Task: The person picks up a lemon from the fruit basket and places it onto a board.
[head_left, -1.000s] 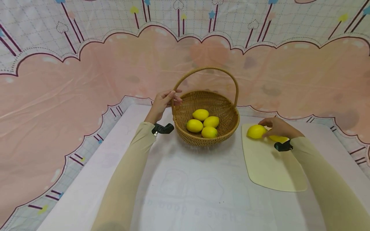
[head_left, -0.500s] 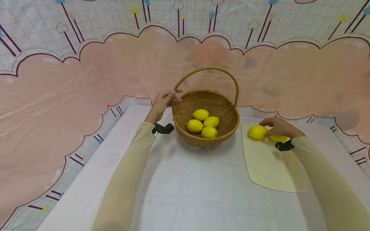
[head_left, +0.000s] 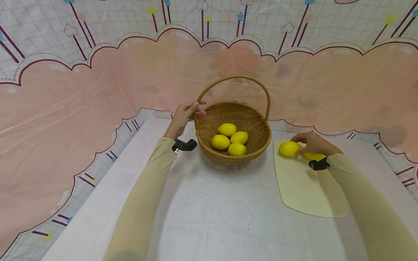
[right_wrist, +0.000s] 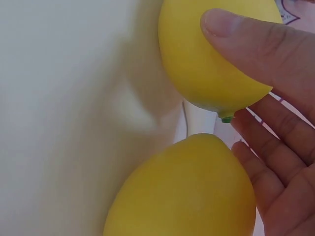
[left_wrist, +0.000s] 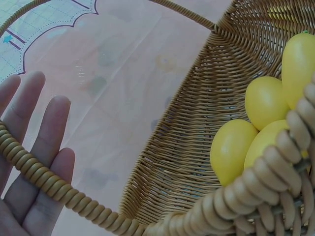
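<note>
And here's the right hand, out towards the far right corner of the desk, with a lemon in its grasp, thumb pressed across it, green stem tip showing in the right wrist view. That lemon is at the far left corner of the cream chopping board; I cannot tell whether it touches the surface. Just beside it, near the board's far edge, a second lemon, partly hidden by the hand and a black wrist camera.

Across to the left hand: it's holding the left side of the handle, fingers passing behind the wrapped cane. The wicker basket stands by the middle of the desk's far edge, handle up, four more lemons clustered inside. Behind, a pink printed cloth; beige sleeves reach in from the near edge.
</note>
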The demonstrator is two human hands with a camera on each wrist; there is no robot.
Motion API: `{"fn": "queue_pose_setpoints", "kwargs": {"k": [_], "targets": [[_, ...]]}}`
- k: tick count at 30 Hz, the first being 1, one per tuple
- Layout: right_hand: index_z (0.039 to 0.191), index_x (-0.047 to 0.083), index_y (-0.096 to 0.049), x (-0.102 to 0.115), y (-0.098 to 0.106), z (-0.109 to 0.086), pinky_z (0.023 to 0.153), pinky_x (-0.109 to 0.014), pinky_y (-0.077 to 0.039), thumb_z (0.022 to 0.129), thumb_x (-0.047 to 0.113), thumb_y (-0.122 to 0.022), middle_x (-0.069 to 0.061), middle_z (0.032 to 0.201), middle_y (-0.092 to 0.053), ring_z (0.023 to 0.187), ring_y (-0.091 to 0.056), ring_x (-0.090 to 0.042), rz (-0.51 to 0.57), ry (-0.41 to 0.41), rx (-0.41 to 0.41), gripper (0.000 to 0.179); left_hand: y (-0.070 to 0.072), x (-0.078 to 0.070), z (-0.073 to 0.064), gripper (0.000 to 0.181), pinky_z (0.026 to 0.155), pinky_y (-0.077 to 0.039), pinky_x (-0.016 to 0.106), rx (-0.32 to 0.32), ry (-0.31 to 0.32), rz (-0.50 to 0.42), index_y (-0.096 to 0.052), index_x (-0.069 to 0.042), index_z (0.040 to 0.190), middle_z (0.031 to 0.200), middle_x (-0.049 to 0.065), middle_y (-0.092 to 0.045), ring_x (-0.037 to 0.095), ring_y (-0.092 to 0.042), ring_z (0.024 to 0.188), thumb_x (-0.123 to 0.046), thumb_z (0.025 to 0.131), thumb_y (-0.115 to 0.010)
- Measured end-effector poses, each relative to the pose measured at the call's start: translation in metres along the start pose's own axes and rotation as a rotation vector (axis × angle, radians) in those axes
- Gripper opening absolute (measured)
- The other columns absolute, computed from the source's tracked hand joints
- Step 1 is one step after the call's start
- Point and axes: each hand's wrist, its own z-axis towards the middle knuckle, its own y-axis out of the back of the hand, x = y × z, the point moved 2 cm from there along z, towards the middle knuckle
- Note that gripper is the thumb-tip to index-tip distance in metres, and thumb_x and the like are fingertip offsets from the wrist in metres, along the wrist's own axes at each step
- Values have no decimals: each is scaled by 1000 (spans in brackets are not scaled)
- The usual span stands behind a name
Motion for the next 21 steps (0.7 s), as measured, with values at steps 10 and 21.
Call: {"fn": "queue_pose_setpoints", "kwargs": {"k": [10,21], "targets": [[122,-7,-55,4,0,0,104,-59,-33,78,14,-76,-27,122,-58,118,-50,-46,3,-2,14,53,0,-1,-1,32,80,-54,26,-4,1,-1,-59,1,120,74,-7,-70,9,-69,76,-19,100,-43],[124,-7,-54,3,-1,2,105,-59,-33,79,14,-75,-27,125,-56,120,-48,-46,3,8,0,55,0,-1,-2,31,81,-55,27,1,-4,-11,-60,0,118,74,-7,-70,10,-70,76,-18,100,-43]]}}
